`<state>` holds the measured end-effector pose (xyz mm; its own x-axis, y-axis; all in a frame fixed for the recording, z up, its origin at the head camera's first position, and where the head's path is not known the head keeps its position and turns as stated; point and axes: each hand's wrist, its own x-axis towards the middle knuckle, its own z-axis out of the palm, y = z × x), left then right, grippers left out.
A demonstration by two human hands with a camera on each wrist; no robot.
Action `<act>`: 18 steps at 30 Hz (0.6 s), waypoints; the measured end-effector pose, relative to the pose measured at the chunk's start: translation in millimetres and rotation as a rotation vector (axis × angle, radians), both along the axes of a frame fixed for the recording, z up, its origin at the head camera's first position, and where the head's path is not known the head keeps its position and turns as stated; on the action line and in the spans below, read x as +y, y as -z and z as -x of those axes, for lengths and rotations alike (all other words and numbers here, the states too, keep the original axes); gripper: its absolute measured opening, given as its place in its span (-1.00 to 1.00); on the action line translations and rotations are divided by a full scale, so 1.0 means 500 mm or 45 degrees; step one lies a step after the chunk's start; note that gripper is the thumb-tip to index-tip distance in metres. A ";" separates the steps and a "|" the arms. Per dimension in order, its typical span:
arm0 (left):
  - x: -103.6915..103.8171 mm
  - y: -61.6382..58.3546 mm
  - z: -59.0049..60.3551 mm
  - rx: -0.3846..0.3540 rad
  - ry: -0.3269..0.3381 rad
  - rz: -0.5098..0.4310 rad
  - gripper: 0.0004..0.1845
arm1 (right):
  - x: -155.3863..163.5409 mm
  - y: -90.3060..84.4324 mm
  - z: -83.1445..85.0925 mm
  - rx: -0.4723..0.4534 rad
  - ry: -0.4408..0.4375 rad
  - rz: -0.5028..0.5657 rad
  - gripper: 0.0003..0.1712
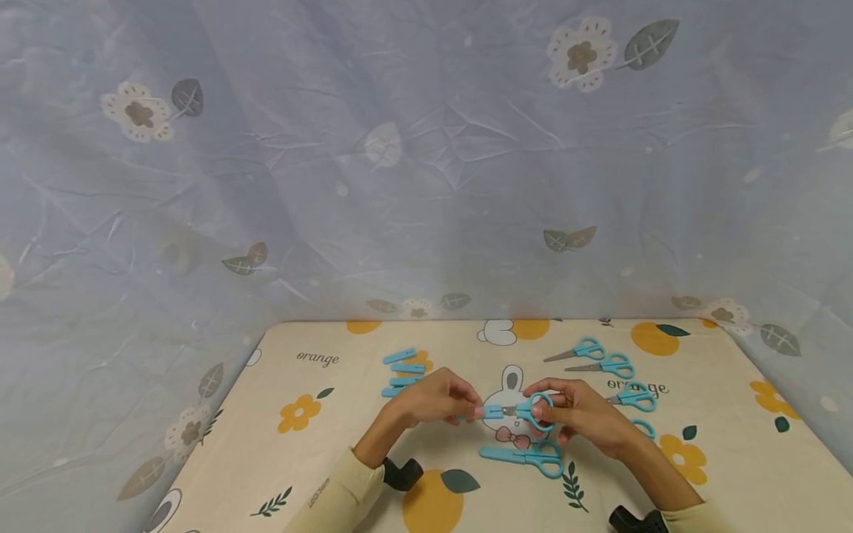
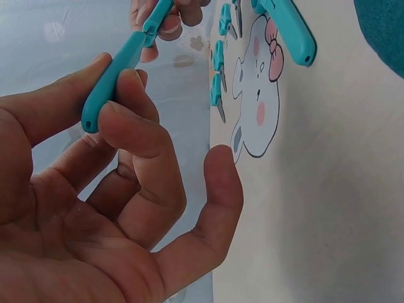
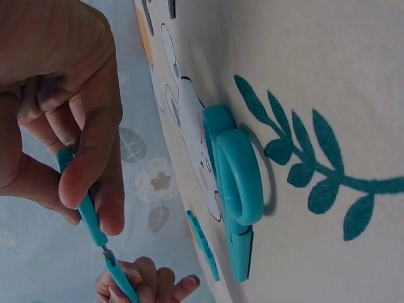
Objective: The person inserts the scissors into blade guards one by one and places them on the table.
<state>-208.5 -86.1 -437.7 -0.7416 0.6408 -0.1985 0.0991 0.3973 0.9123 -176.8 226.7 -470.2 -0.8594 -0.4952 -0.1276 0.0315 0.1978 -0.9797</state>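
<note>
Above the table my two hands hold one teal pair of scissors (image 1: 526, 409) between them. My left hand (image 1: 474, 409) pinches the teal blade cover (image 2: 113, 76) between thumb and fingers. My right hand (image 1: 543, 411) grips the handle loops (image 3: 82, 208). A short strip of grey blade (image 1: 509, 410) shows between cover and handle. Just below my hands, a second pair of capped scissors (image 1: 526, 455) lies flat on the tablecloth; in the right wrist view these capped scissors (image 3: 237, 183) lie near a leaf print.
Several loose teal covers (image 1: 403, 370) lie at the left of the patterned tablecloth (image 1: 320, 444). Several uncapped scissors (image 1: 609, 365) lie at the right, behind my right hand. A blue floral curtain (image 1: 426, 148) hangs behind the table.
</note>
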 end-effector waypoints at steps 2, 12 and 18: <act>0.002 -0.002 -0.001 0.005 0.001 0.011 -0.86 | -0.001 -0.001 0.000 0.000 0.004 -0.010 -0.38; 0.008 -0.002 0.002 0.022 -0.008 0.035 -0.85 | -0.002 0.001 0.002 -0.029 0.008 0.005 -0.35; 0.010 0.001 0.001 0.041 -0.012 0.044 -0.86 | -0.002 0.001 0.001 -0.030 0.015 0.016 -0.36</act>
